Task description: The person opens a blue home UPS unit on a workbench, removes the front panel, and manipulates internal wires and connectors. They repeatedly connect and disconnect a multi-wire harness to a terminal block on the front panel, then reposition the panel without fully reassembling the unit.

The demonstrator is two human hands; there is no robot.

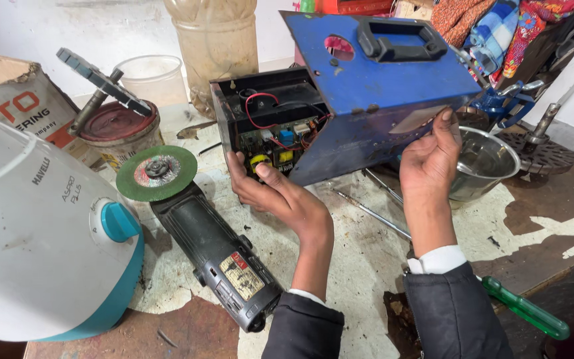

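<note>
A black electrical unit with exposed circuit boards and red wires stands on the workbench. A blue metal cover with a black carry handle is tilted up off it to the right. My left hand grips the lower front corner of the black unit. Fingers of my right hand press on the cover's lower right edge and hold it up.
An angle grinder with a green disc lies at left. Beside it are a white and teal appliance, a tin and plastic jars. A steel bowl, screwdrivers and a metal stand sit at right.
</note>
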